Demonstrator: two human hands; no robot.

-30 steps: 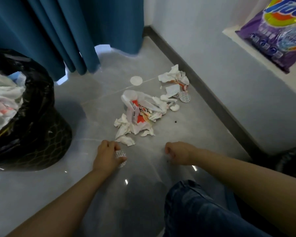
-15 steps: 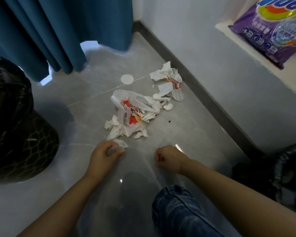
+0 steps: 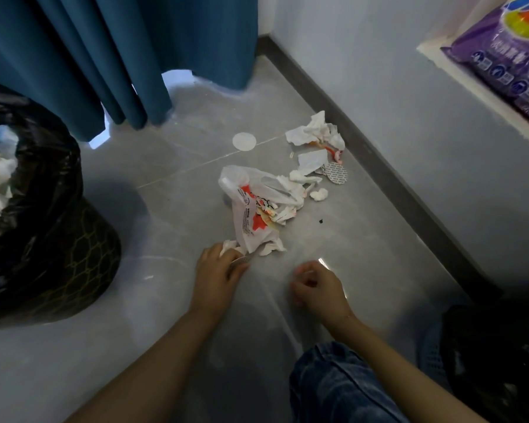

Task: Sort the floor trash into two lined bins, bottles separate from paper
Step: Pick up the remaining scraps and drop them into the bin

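Note:
A heap of paper trash lies on the grey floor: a white and red plastic bag (image 3: 251, 206), crumpled tissues (image 3: 315, 132), a white round disc (image 3: 244, 141) and a patterned round lid (image 3: 336, 174). My left hand (image 3: 217, 271) grips a patterned round lid and a tissue scrap at the heap's near edge. My right hand (image 3: 316, 285) hovers just over the floor with its fingers curled, holding nothing. A black-lined bin (image 3: 43, 215) with white paper in it stands at the left. A second black-lined bin (image 3: 498, 361) sits at the lower right, partly cut off.
Blue curtains (image 3: 119, 56) hang at the back. A wall with a dark skirting board (image 3: 379, 166) runs along the right. A purple detergent bag (image 3: 507, 56) rests on a ledge at the upper right. My knee in jeans (image 3: 342, 389) is at the bottom.
My left hand has reached forward with the lid into the heap's near edge and closed on a tissue scrap. My right hand's fingers have loosened a little.

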